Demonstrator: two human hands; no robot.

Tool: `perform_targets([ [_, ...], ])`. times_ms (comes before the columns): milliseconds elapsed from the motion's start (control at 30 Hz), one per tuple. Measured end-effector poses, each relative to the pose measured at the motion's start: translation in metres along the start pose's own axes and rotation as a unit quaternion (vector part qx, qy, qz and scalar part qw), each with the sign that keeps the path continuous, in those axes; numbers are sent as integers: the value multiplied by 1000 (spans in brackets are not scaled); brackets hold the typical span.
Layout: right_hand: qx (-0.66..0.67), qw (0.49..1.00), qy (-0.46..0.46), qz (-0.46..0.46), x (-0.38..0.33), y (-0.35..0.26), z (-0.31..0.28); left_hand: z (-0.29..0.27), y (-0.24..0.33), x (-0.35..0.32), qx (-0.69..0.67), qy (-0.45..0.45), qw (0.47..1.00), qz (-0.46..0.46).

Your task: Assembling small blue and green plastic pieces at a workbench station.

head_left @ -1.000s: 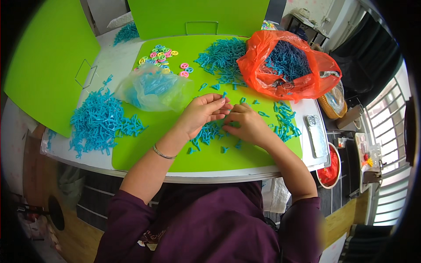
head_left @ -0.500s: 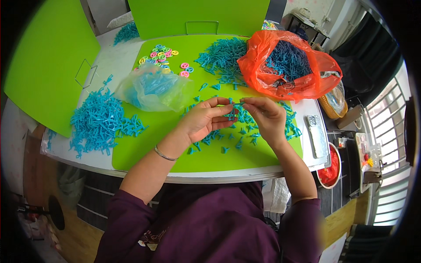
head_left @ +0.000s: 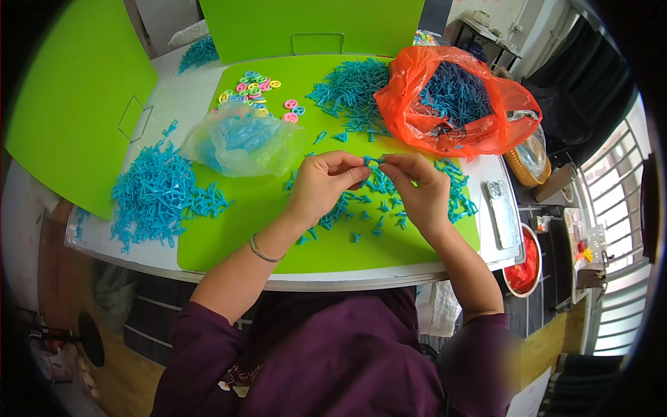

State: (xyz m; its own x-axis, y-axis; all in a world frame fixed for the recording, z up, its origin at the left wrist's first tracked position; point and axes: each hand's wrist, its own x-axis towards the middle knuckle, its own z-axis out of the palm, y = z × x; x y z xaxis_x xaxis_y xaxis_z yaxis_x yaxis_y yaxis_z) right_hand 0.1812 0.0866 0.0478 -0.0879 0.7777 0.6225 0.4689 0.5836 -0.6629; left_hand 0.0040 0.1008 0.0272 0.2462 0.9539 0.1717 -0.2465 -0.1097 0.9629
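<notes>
My left hand (head_left: 325, 182) and my right hand (head_left: 421, 186) meet over the green mat (head_left: 264, 247), fingertips close together. Between them is a small blue-teal plastic piece (head_left: 374, 161), pinched from both sides; whether it is one part or two joined cannot be made out. Below my hands lie scattered small teal plastic pieces (head_left: 381, 208), some under the fingers. A heap of brighter blue plastic pieces (head_left: 154, 191) sits left of my left arm. Beyond my hands spreads a pile of teal plastic pieces (head_left: 354, 87).
An orange-red plastic bag (head_left: 410, 128) of dark blue pieces stands at the far right. Near the middle left is a translucent bag (head_left: 240, 142), with colourful rings (head_left: 253, 85) behind it. A phone (head_left: 501, 214) lies at the right edge. Green boards (head_left: 76, 104) rise left and behind.
My left fingers have curled in from a spread pose, and the teal piece that hung along them is no longer visible there. Both hands now pinch at one spot.
</notes>
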Motion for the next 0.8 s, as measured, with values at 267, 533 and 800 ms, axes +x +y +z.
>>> perform_targets([
  [267,-77,983,-4,-167,4,8,-5,4,17,-3,-58,-5,991,-123],
  [533,180,972,-41,145,-2,6,1,13,8,-11,221,27,969,112],
  [800,462,820,-154,301,10,12,-6,7,16,-3,-172,-39,983,-52],
])
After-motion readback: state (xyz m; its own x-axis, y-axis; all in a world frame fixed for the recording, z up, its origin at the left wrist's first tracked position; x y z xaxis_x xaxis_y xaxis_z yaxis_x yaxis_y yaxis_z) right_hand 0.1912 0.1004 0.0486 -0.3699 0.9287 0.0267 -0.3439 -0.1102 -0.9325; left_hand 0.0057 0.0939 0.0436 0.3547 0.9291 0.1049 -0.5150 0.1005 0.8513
